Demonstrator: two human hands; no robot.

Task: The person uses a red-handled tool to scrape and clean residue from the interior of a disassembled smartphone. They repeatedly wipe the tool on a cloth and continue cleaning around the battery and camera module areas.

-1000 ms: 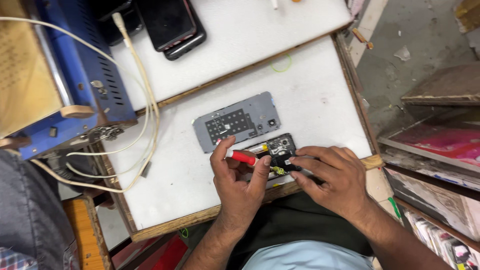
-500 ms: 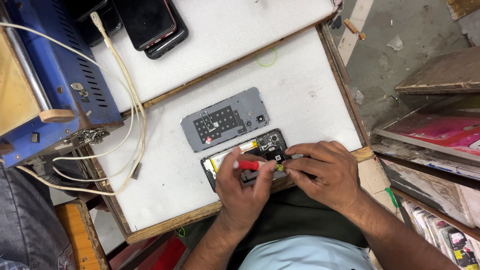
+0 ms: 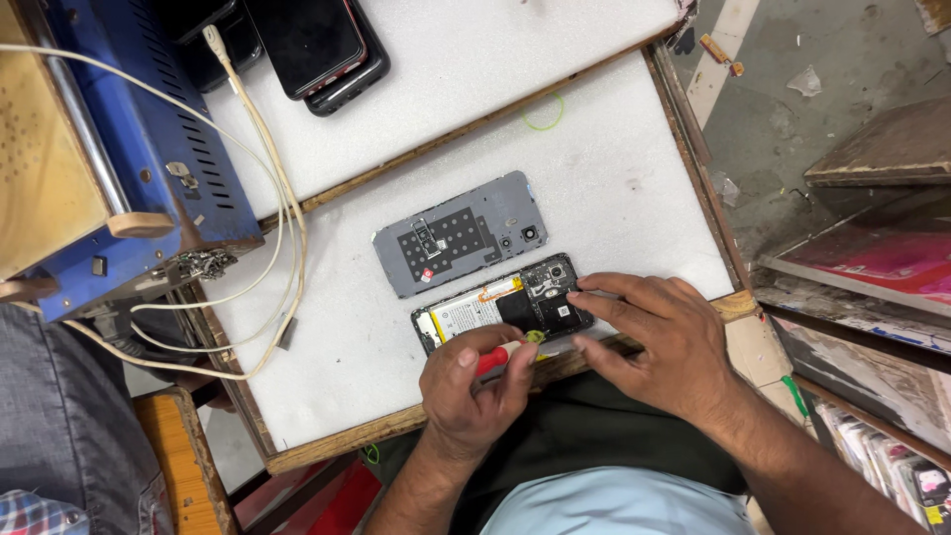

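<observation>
A: What does the left hand [image 3: 474, 388] have?

B: Its grip is clenched round a red-handled screwdriver [image 3: 498, 358]; the yellow-green end sits at the lower edge of the opened phone [image 3: 503, 309], near the desk's front rim at about six o'clock; the tip itself is too small to make out.

A: And the right hand [image 3: 662, 342]?

B: Its grip is released, fingers spread; the fingertips [image 3: 582, 294] press on the phone's right end, at three o'clock from the screwdriver; it clasps nothing.

A: Any labels?

B: The phone's left half carries a pale rectangular battery sticker with a yellow band; the printing is too fine to tell; its right half is dark circuitry. At twelve o'clock from it lies the grey back cover [image 3: 463, 234], inside up, with a dark perforated patch and a small red mark.

A: Further out?

B: The white desk [image 3: 614, 168] has a wooden edge; a thin green ring [image 3: 543, 114] lies at one o'clock; cream cables [image 3: 272, 198] run at ten o'clock beside a blue metal box [image 3: 149, 149]; two dark phones [image 3: 327, 45] at eleven o'clock are cut off by the frame; colourful packets [image 3: 892, 466] at four o'clock are blurred; someone's grey sleeve [image 3: 59, 426] at eight o'clock is cropped.
</observation>
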